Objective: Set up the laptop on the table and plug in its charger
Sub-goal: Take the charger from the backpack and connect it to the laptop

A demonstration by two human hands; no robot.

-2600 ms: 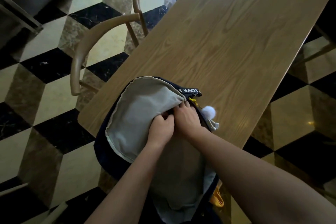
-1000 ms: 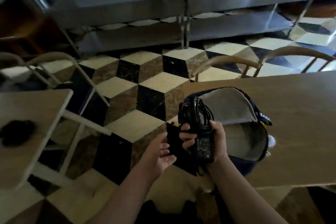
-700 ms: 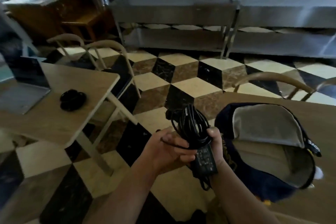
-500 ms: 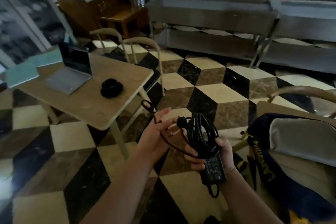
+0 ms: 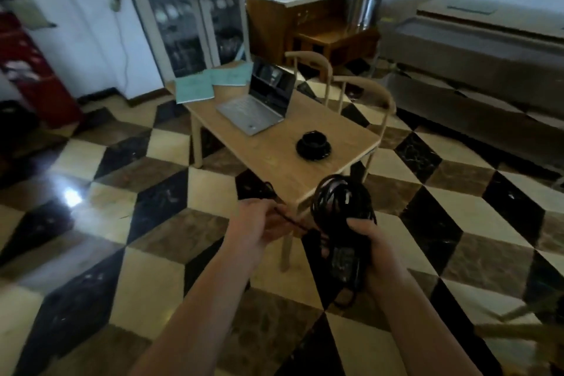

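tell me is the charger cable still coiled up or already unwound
Mostly coiled: the charger hangs in a bundle from the right hand, and the left hand pinches one loose strand.

Head-worn view, forward and downward

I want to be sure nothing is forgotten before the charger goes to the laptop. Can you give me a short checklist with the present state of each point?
1. Laptop on the small table, lid open: ok.
2. Charger in hand: ok, the right hand grips the brick and coiled cable.
3. Loose cable end free: ok, the left hand pinches a strand pulled out of the coil.
4. Cable uncoiled: not ok, most of it is in loops.
5. Room beside the laptop: ok, only a black cup and saucer stands near the table's near corner.
6. Wall socket near the table: cannot tell.
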